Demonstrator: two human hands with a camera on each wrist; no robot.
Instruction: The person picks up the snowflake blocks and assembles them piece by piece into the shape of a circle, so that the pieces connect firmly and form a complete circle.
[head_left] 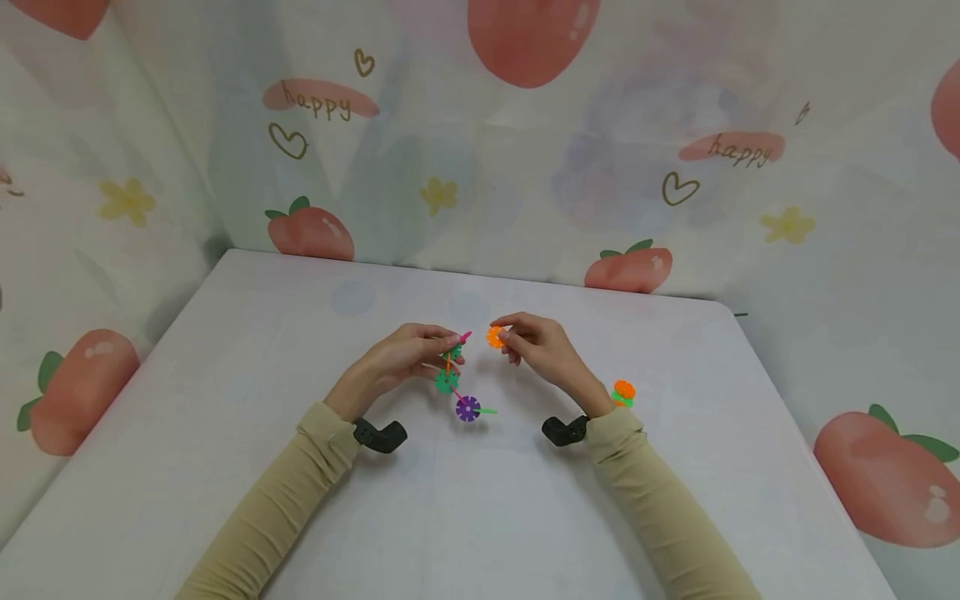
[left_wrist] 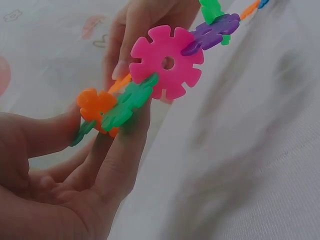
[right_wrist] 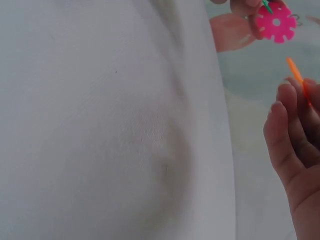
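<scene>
My left hand (head_left: 405,357) pinches a chain of slotted plastic flower discs near its upper end. In the left wrist view the chain has an orange disc (left_wrist: 92,102) and green discs (left_wrist: 131,102) at the fingers, then a pink disc (left_wrist: 150,50) and a purple disc (left_wrist: 216,33) hanging farther out. Slotted edges join the discs at angles. To the right, my right hand (head_left: 546,348) holds a single orange disc (head_left: 494,337) between thumb and fingers, a small gap from the chain. Seen edge-on in the right wrist view, this orange disc (right_wrist: 295,71) points toward a pink disc (right_wrist: 276,32).
An orange disc (head_left: 624,388) and a light green disc (head_left: 622,401) lie together on the white table (head_left: 480,517), beside the right wrist. Dark wrist cameras (head_left: 384,436) sit below both hands. A printed curtain (head_left: 517,175) stands behind the table's far edge.
</scene>
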